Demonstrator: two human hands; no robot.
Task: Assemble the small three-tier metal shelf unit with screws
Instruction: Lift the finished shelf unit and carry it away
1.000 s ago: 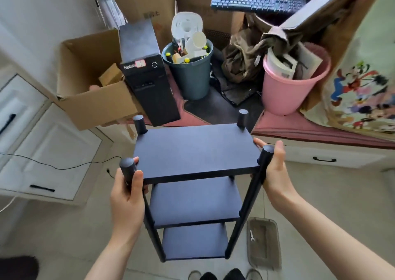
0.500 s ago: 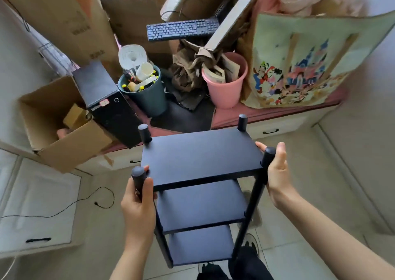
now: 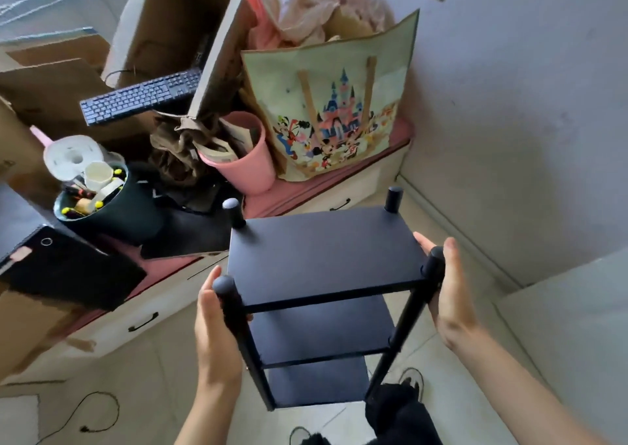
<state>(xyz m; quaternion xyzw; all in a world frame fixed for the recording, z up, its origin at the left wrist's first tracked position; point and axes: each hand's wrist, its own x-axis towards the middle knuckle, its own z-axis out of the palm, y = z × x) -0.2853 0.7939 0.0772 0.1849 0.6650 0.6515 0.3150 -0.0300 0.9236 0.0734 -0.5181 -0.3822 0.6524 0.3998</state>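
Observation:
The black three-tier metal shelf unit [image 3: 323, 257] is upright in front of me, held above the floor, with three flat shelves between four round posts. My left hand [image 3: 217, 325] grips the near left post just below its rounded cap. My right hand [image 3: 448, 288] holds the near right post near the top, with the fingers behind it and the thumb along the shelf edge. The two far posts stand free. No screws or tools show.
A low pink-topped bench with white drawers [image 3: 333, 200] runs behind the shelf, piled with a cartoon tote bag [image 3: 326, 105], a pink bucket [image 3: 244, 166], a dark bin [image 3: 112, 206], a keyboard [image 3: 142, 94], cardboard boxes and a black computer case [image 3: 68, 268]. A cable [image 3: 98, 410] lies on the tiled floor; walls close the right side.
The shelf and both hands have swung to the right, toward the wall corner, and the view turned with them. Both grips are unchanged.

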